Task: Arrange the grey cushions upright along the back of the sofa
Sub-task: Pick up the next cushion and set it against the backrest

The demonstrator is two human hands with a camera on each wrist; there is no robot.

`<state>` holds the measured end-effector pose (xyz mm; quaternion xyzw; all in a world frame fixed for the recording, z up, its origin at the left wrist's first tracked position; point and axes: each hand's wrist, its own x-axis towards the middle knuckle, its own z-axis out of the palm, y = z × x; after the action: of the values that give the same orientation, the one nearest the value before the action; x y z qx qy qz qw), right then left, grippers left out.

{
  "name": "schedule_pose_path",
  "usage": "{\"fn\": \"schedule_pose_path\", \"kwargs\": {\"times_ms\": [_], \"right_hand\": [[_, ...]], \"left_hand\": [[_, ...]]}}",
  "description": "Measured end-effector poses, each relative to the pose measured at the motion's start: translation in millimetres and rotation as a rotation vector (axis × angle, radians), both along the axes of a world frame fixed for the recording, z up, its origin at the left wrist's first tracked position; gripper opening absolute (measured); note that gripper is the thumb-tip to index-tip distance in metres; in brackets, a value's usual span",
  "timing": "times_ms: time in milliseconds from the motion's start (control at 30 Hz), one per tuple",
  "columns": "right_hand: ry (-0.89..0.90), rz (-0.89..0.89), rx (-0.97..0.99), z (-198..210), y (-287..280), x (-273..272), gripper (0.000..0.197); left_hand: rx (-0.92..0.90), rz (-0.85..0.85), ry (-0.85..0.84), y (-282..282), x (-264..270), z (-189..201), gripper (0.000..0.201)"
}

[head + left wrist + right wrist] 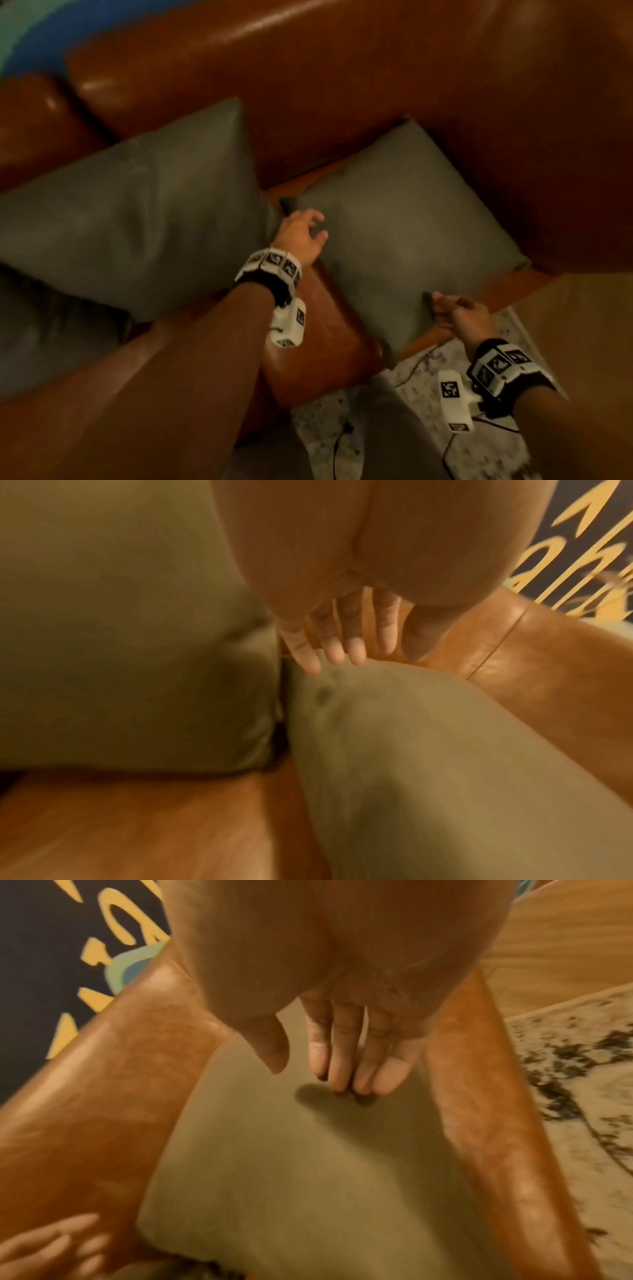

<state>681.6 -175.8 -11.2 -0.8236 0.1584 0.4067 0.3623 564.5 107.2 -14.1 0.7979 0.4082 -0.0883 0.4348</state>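
On a brown leather sofa (308,85), a grey cushion (137,212) leans against the backrest at the left. A second grey cushion (400,233) lies slanted on the seat at the right end, its far corner against the backrest. My left hand (303,233) hovers at this cushion's left corner, fingers (342,653) relaxed and just touching the fabric (428,750). My right hand (455,315) is at its near edge, straight fingertips (346,1080) pressing on the cushion face (308,1177). A third, darker grey cushion (51,325) lies low at the left.
The sofa's armrest (34,120) closes the far left. A speckled pale floor (428,377) with thin black cables (342,442) lies in front of the seat. A light wooden panel (582,325) stands right of the sofa.
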Motion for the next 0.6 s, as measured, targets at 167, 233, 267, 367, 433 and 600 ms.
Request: {"fn": "schedule_pose_path", "kwargs": {"times_ms": [167, 233, 267, 367, 433, 600], "right_hand": [[0.054, -0.267, -0.014, -36, -28, 17, 0.106], [0.096, -0.393, 0.110, -47, -23, 30, 0.127], [0.096, -0.425, 0.138, -48, -19, 37, 0.135], [0.053, -0.434, 0.076, -40, -8, 69, 0.134], [-0.004, -0.378, -0.015, -34, -9, 93, 0.117], [-0.058, -0.194, -0.102, -24, -16, 140, 0.099]], "left_hand": [[0.047, -0.136, 0.324, 27, 55, -20, 0.091], [-0.023, -0.142, 0.399, 20, 62, -23, 0.109], [-0.033, -0.137, 0.408, 14, 63, -24, 0.114], [-0.051, -0.073, 0.361, -8, 62, -23, 0.112], [-0.108, -0.020, 0.332, -24, 58, -19, 0.103], [-0.218, 0.085, 0.286, -70, 34, -8, 0.072]]}}
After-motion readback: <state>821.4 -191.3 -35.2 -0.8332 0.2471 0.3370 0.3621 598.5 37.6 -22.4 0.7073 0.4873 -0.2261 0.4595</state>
